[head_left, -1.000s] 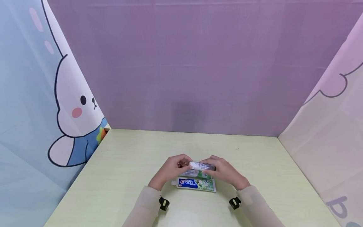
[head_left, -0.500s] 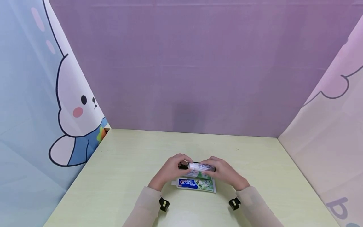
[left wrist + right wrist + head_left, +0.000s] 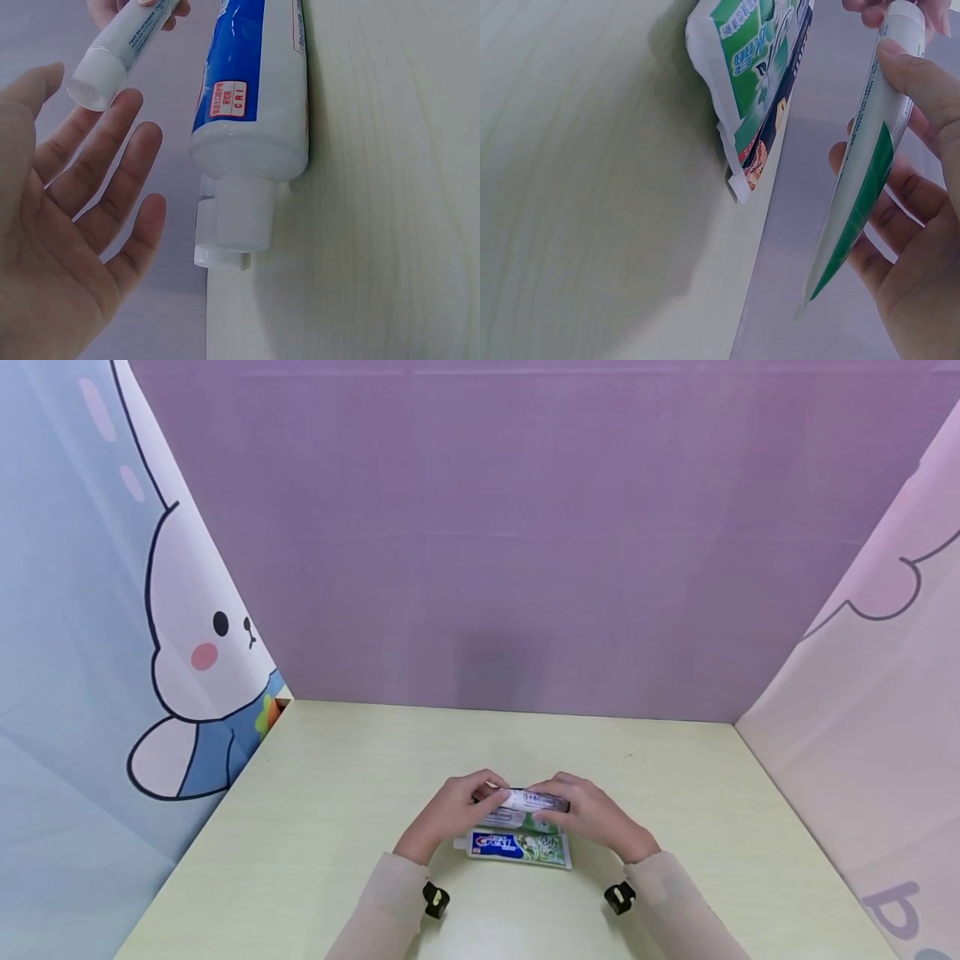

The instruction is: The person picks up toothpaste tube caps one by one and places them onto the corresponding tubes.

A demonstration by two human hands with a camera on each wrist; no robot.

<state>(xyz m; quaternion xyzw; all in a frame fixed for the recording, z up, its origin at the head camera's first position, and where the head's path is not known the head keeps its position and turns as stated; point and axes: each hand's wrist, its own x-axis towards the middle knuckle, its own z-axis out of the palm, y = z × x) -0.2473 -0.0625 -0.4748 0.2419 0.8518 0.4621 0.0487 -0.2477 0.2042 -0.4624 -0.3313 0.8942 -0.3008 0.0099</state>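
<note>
My right hand [image 3: 588,810] holds a white and green toothpaste tube [image 3: 866,150], thumb on one side and fingers behind. Its white cap [image 3: 97,75] points toward my left hand [image 3: 75,195], whose fingers are spread around the cap, with the thumb apart from it. A blue, white and green Crest toothpaste tube [image 3: 519,848] lies nearest me on the table, cap to the left. Behind it in the right wrist view shows a dark tube [image 3: 761,154]. A white and green face [image 3: 517,819] appears below the held tube; I cannot tell whether it is a separate tube.
The pale wooden table [image 3: 360,777] meets a purple cloth wall [image 3: 480,543] at the back. A rabbit-print cloth [image 3: 202,652] hangs on the left, and a pale printed cloth [image 3: 862,735] on the right. Both wrists wear a black strap mount [image 3: 435,900].
My left thumb and fingers have drawn closer together beside the cap, covering a black piece seen half a second ago. My right hand and the Crest tube have hardly moved.
</note>
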